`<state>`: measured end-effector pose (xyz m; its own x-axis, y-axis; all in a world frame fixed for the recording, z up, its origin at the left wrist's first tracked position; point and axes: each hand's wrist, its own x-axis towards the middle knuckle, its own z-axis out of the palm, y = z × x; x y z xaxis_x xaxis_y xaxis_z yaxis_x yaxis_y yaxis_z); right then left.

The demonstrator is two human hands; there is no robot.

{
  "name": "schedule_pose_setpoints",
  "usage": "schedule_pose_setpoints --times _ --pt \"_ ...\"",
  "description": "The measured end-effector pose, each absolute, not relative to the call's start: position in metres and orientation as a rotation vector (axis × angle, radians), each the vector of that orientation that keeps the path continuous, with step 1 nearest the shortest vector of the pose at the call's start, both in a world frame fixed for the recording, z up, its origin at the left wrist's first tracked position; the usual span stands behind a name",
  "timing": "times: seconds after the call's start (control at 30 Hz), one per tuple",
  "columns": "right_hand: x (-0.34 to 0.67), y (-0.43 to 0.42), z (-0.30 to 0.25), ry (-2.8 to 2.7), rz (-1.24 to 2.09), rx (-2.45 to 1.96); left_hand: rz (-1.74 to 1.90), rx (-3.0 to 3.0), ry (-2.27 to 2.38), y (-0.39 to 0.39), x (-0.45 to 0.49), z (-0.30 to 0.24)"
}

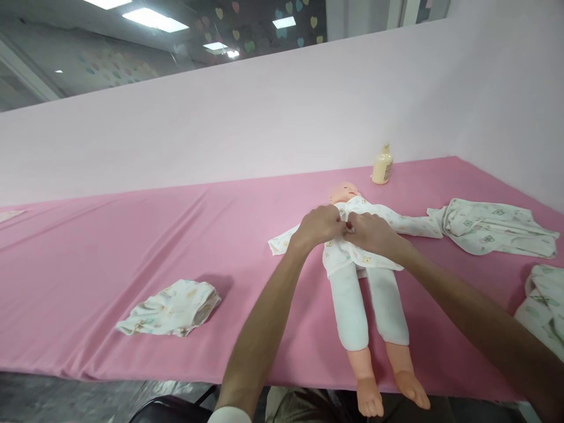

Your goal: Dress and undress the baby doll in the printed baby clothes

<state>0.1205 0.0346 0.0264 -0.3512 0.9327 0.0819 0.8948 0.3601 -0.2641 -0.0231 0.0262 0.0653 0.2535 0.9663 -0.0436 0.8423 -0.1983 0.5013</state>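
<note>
A pink cloth covers the broad surface (247, 235), its far edge running along a plain white wall (220, 129) and lengthwise creases crossing its left part. Above the wall, dark glass (247, 29) carries pastel heart shapes and shows bright rectangular lights. Right of the surface's middle lies a doll (363, 294) on its back, head toward the far edge and feet reaching past the near edge, in white trousers (350, 308) and a printed shirt (343, 255). The left hand (324, 224) and the right hand (369, 232) meet over its chest, both curled nearly closed, fingertips pinching the shirt's front; the exact bit gripped is hidden. A pale yellow pump bottle (382, 164) stands by the far edge, toward the far right corner. A printed garment (493, 228) lies rumpled near the right edge, against the doll's outstretched sleeve, with another printed cloth (544, 305) nearer the near right corner, cut off by the view. Left of the doll, toward the near edge, sits a folded printed cloth (170, 308). Grey floor (66, 399) shows below that edge.
</note>
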Motion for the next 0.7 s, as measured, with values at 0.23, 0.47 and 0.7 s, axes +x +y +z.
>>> schedule_pose_setpoints --times 0.23,0.47,0.7 --pt "0.125 0.048 0.025 -2.305 0.420 -1.494 0.766 2.040 1.652 0.014 -0.014 0.034" --pt "0.136 0.056 0.029 -2.038 1.038 -1.372 0.897 1.927 1.449 0.012 -0.020 0.014" --pt "0.137 0.056 0.026 -2.065 1.162 -1.312 1.119 2.044 1.485 0.017 -0.018 -0.019"
